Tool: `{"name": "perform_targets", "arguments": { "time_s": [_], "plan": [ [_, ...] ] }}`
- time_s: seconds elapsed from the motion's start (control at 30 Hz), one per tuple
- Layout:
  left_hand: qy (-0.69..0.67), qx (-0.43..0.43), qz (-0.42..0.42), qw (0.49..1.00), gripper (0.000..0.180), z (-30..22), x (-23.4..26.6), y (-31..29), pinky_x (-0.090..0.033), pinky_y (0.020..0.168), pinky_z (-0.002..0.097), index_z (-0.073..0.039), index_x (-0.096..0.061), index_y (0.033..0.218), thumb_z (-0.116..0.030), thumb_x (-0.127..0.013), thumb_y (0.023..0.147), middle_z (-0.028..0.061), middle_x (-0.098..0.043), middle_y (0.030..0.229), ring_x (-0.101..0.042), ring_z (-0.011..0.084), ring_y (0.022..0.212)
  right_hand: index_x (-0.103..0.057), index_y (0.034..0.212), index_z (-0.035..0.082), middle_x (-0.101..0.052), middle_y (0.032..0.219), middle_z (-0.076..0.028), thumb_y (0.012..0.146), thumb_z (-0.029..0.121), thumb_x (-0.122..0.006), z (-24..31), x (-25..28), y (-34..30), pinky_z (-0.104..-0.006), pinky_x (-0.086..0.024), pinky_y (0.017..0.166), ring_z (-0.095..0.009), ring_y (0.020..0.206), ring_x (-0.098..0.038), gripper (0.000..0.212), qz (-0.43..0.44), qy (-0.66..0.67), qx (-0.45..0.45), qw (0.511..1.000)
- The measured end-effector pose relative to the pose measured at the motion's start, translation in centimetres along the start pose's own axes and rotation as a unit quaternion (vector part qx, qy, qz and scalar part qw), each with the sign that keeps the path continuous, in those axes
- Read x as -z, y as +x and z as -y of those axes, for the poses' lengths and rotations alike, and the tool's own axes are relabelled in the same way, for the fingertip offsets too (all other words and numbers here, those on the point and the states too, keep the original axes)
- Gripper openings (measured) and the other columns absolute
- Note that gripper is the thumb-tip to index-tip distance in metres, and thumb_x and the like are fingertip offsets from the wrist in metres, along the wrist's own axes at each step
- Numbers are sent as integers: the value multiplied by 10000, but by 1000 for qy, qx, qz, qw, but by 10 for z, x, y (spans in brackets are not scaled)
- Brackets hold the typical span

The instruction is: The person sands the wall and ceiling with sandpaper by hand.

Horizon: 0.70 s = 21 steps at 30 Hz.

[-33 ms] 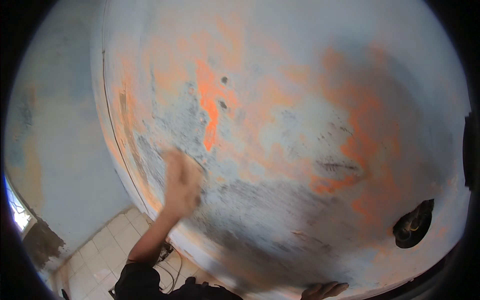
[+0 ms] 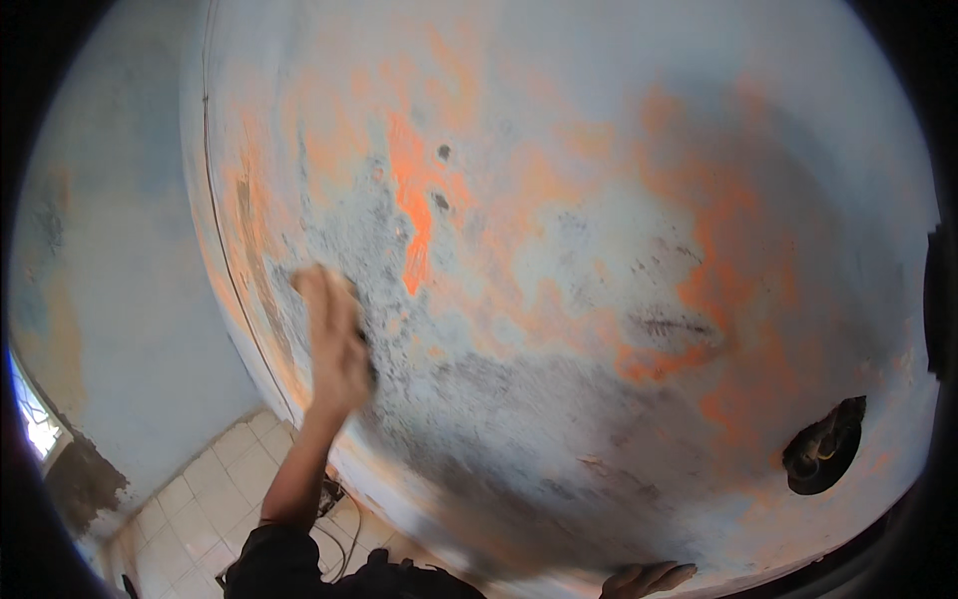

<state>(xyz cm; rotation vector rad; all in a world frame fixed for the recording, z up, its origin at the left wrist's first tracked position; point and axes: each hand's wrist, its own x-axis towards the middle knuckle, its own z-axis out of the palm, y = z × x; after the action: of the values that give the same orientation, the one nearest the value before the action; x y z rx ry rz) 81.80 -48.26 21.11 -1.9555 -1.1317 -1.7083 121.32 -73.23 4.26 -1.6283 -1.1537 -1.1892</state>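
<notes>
Head view: we're facing a wall (image 2: 599, 230) with pale blue paint worn through to orange patches and grey bare plaster. Our left hand (image 2: 334, 344) is raised flat against the worn grey patch left of centre, fingers extended and close together, palm toward the surface. The hand is motion-blurred; something dark shows at its right edge near the palm, possibly a small abrasive pad or scraper, but we can't tell what it is or whether the hand is clamped on it. Our right hand (image 2: 647, 579) shows only as fingertips at the bottom edge, resting on or just beside the lower wall, fingers spread; nothing visible in it.

Other items: a dark round hole (image 2: 823, 446) in the wall at lower right with something yellowish inside, possibly wiring. A thin line or cable (image 2: 215, 200) runs down the corner on the left. Pale tiled floor (image 2: 190, 499) below, with a dark cord lying near the base.

Risks as we judge them:
- Loose flaking paint under the left hand could give way and let the hand skid.
- Dust in eyes, given the close face-on position.
- If the work drifts right, contact with the open hole and whatever sits inside it.
- Cord on the floor is a trip hazard.
</notes>
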Motion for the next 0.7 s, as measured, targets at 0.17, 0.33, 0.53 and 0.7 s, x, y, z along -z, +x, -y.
{"name": "perform_targets", "arguments": {
  "time_s": [0.17, 0.33, 0.53, 0.7],
  "plan": [
    [-2, 20, -99, 995, 487, 12, -24, -45, -5, 1100, 466, -35, -192, 1420, -224, -230, 973, 161, -48, 1499, 28, 331, 1382, -191, 1418, 28, -111, 1447, -289, 932, 428, -341, -7, 5, 7, -615, -160, 1017, -502, 1314, -123, 647, 1, -31, -92, 995],
    [-16, -42, 199, 979, 465, -60, -57, -217, -189, 924, 674, -22, -387, 1189, -116, -536, 758, 391, -265, 1186, -247, 551, 1134, -141, 1419, 12, -121, 1441, -296, 934, 451, -269, -10, 6, 20, -627, -173, 1003, -478, 1313, -165, 666, -34, -82, -62, 994],
    [78, 0, 292, 953, 477, -38, -52, -205, -191, 972, 624, -32, -384, 1252, -143, -497, 802, 306, -285, 1258, -258, 498, 1186, -162, 1409, 18, -127, 1438, -297, 935, 440, -272, -4, -2, 13, -624, -164, 1005, -474, 1314, -162, 645, -62, -36, -40, 997],
    [-79, 237, -31, 968, 538, -34, -56, -179, -28, 1094, 459, 50, -123, 1389, -148, -318, 929, 256, -15, 1465, 3, 404, 1359, -179, 1402, 23, -131, 1435, -297, 935, 431, -274, -6, -4, 15, -621, -157, 1007, -472, 1314, -160, 627, -63, 3, -34, 997]
  ]
}}
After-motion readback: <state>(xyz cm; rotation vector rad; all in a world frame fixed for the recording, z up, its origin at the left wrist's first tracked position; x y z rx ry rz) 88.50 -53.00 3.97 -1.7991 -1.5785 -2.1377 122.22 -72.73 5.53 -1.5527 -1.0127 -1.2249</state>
